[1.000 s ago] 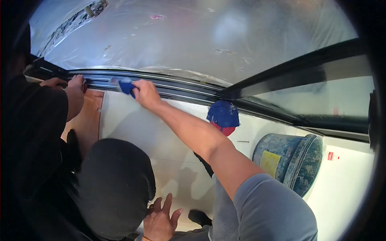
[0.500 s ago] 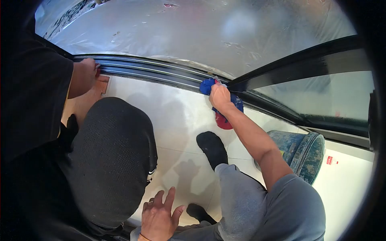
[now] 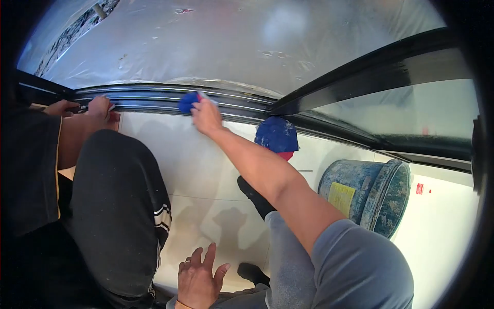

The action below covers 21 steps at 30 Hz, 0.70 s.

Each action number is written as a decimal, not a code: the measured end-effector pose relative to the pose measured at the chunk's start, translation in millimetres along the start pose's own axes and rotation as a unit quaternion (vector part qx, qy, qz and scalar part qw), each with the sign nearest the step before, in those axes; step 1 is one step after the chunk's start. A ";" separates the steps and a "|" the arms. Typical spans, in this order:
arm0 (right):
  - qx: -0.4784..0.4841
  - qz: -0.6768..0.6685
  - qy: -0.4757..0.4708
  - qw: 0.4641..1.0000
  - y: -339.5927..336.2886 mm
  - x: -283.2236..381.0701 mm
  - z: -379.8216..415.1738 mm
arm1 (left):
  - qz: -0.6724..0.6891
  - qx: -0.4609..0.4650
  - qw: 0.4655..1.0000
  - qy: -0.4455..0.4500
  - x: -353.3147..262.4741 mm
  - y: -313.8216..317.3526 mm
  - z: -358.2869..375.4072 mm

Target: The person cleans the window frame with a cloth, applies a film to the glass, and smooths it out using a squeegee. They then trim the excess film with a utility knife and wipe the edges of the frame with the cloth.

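My right hand [image 3: 208, 117] is closed on a blue and red cloth [image 3: 188, 103]. It presses this cloth onto the dark metal door track [image 3: 236, 106], near the track's middle. A second blue and red cloth [image 3: 277, 135], bunched up and spotted with pale marks, lies on the floor by the track, under my right forearm. Low in the view, my left hand [image 3: 198, 282] has its fingers apart and holds nothing; its palm side is hidden.
A co-worker crouches at the left, hands [image 3: 99, 108] at the track's left end. A stained bucket [image 3: 342, 177] with a yellow label is at the right, below a black-framed glass door panel [image 3: 411, 110]. Plastic sheeting [image 3: 221, 46] spreads beyond the track. A thin rod [image 3: 304, 170] lies on the floor.
My right hand has slid left along the track with its cloth, away from the second cloth. My left hand keeps its pose. The co-worker's second hand has come into view.
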State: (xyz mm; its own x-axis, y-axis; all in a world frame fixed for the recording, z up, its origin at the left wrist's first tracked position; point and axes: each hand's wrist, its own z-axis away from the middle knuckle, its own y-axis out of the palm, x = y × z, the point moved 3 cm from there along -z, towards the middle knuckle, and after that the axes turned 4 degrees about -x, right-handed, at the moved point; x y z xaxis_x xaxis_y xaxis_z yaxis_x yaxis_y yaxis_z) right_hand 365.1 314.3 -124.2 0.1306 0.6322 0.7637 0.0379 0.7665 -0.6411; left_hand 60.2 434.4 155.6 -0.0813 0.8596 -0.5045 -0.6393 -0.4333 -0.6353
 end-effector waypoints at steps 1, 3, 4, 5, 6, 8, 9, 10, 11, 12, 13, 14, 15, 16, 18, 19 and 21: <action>0.021 -0.036 -0.039 0.998 13.1 5.0 -8.5 | -0.002 -0.002 1.000 0.005 -0.5 -0.3 -2.1; 0.001 0.019 -0.084 0.996 -20.7 26.0 -0.1 | -0.003 0.004 1.000 0.005 -10.0 -6.6 -5.2; -0.008 0.046 -0.109 0.993 -45.8 39.0 4.2 | -0.004 0.004 1.000 0.003 -12.5 -9.1 -5.2; -0.022 0.101 -0.141 0.985 -74.9 42.9 8.5 | -0.004 -0.001 1.000 0.002 -11.2 -8.7 -3.4; -0.035 0.156 -0.173 0.972 -103.5 36.9 13.8 | -0.003 -0.005 1.000 0.002 -9.5 -6.7 -1.2; -0.110 0.217 -0.204 0.948 -143.8 9.4 25.4 | -0.002 -0.010 1.000 -0.006 -7.4 -2.5 6.6; -0.082 0.263 -0.162 0.947 -151.3 -10.3 28.5 | -0.004 -0.013 1.000 -0.011 -6.9 -2.7 11.3; -0.057 0.308 -0.121 0.942 -150.1 -30.2 29.5 | -0.008 -0.019 1.000 -0.016 -7.1 -4.2 13.5; -0.058 0.327 -0.092 0.939 -140.8 -50.6 31.1 | -0.004 -0.019 1.000 -0.014 -9.0 -6.0 14.2; -0.058 0.345 -0.062 0.935 -127.6 -74.1 33.9 | -0.001 -0.019 1.000 -0.015 -11.7 -7.5 15.3; -0.055 0.360 -0.030 0.931 -122.6 -73.7 38.6 | 0.001 -0.017 1.000 -0.017 -13.6 -8.7 17.3; -0.044 0.333 -0.013 0.942 -117.9 -73.4 38.6 | 0.000 -0.026 1.000 -0.016 -16.5 -10.1 19.0; -0.033 0.306 0.003 0.951 -113.6 -71.8 33.9 | 0.000 -0.036 0.999 -0.014 -20.1 -11.4 19.9; -0.026 0.280 0.019 0.959 -114.4 -60.6 29.3 | -0.002 -0.049 0.999 -0.008 -22.1 -13.2 19.6; 0.020 0.291 -0.039 0.956 -99.3 -31.5 31.4 | 0.013 -0.035 0.999 -0.017 -19.1 -11.4 20.7; 0.008 0.268 -0.070 0.961 -80.0 -27.5 29.3 | 0.022 -0.027 0.999 -0.024 -16.7 -8.7 22.3; 0.010 0.225 -0.074 0.971 -55.5 -5.8 17.1 | 0.018 -0.014 0.999 -0.047 -8.8 -3.9 25.5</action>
State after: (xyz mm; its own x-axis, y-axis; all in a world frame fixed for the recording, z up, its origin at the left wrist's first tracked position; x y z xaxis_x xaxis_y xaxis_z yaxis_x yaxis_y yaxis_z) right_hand 345.3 270.1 -91.8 -0.0147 0.9121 0.4096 -0.0089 0.4095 -0.9123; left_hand 43.9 435.4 177.4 -0.1758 0.8645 -0.4708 -0.6130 -0.4704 -0.6348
